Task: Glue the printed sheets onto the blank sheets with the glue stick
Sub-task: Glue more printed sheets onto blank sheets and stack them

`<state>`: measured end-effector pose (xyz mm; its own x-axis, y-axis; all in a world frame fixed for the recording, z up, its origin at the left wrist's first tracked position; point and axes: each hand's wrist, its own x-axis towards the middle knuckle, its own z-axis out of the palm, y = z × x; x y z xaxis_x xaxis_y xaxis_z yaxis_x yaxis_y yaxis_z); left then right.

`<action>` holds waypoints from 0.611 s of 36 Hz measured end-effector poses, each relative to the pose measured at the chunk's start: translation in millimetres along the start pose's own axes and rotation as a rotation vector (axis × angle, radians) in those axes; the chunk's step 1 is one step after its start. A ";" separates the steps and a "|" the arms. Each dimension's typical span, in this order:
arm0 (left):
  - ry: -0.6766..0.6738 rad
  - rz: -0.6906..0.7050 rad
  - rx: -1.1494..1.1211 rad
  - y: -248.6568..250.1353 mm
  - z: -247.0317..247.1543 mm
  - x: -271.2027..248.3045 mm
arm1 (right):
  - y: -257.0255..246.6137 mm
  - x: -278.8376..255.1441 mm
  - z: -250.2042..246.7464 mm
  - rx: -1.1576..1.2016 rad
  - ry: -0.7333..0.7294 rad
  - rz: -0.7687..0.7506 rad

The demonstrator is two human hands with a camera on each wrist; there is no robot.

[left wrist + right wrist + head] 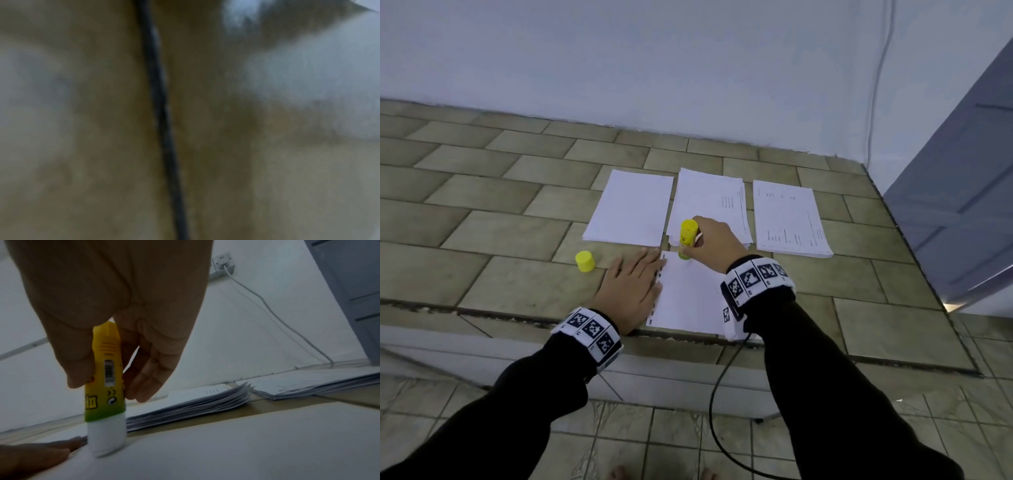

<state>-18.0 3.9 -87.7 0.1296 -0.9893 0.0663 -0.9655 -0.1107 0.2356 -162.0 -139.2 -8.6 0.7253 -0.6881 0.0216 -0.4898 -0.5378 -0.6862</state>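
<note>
My right hand point(710, 245) grips an uncapped yellow glue stick point(686, 238) upright. Its white tip point(106, 439) presses on the far left corner of a white sheet point(688, 298) lying at the ledge's near edge. My left hand point(633, 287) lies flat, fingers straight, on that sheet's left margin with its row of black marks. The yellow cap point(585, 261) stands on the tiles to the left. Beyond lie a blank stack point(631, 207), a middle stack point(709, 202) and a printed stack point(789, 219). The left wrist view is a dark blur.
The tiled ledge point(482, 205) meets a white wall at the back; a grey door point(962, 192) stands at the right. A white cable point(267, 308) runs down the wall from a socket point(223, 264). A black cable point(714, 404) hangs from my right wrist over the ledge's front edge.
</note>
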 end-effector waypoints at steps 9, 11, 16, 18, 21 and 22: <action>-0.094 -0.028 0.058 2.5 -4.5 1.8 | 9.8 -69.5 -19.8 0.190 -0.058 -0.043; -0.102 -0.022 0.081 3.2 -5.2 2.8 | 13.0 -83.7 -22.2 0.188 -0.051 -0.065; -0.103 -0.022 0.109 2.2 -1.1 2.3 | 25.1 -104.0 -16.1 0.155 -0.078 -0.097; -0.111 -0.027 0.123 2.3 -0.4 2.3 | 25.9 -107.7 -13.3 0.129 -0.084 -0.111; -0.110 -0.032 0.131 1.3 -1.1 3.2 | 26.8 -104.4 -12.6 0.111 -0.078 -0.115; -0.108 -0.032 0.132 1.1 -1.1 3.3 | 26.9 -101.7 -13.5 0.104 -0.074 -0.113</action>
<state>-18.4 0.6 -86.1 0.1425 -0.9888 -0.0451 -0.9835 -0.1465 0.1065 -255.5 -90.4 -19.4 0.8085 -0.5862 0.0516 -0.3532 -0.5535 -0.7542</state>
